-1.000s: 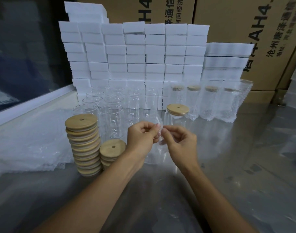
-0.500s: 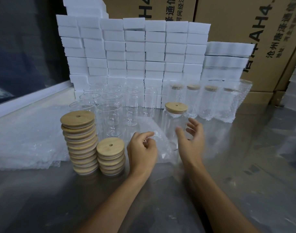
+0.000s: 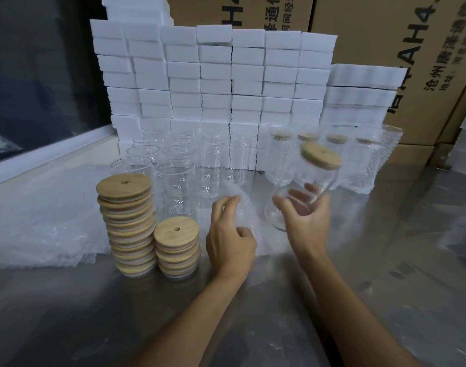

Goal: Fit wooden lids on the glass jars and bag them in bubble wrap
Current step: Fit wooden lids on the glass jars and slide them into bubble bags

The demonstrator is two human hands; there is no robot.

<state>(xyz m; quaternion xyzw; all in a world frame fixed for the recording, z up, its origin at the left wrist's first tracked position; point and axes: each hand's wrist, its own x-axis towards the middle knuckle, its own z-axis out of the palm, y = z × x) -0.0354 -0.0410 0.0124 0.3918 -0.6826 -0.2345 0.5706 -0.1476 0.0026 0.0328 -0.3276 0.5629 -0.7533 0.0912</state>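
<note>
Centre frame, right hand (image 3: 307,221) grips a tilted lidded glass jar (image 3: 300,197); left hand (image 3: 230,242) pinches a bubble-wrap bag (image 3: 242,215).

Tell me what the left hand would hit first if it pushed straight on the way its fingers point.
The left hand pinches a bubble wrap bag and points up and away. Past the bag, the open glass jars seem the first solid thing in line, though depth is hard to judge.

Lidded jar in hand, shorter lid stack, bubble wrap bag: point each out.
lidded jar (image 3: 322,158), head view, on its wooden lid.
shorter lid stack (image 3: 177,231), head view, top lid's face.
bubble wrap bag (image 3: 249,217), head view, its middle.
</note>
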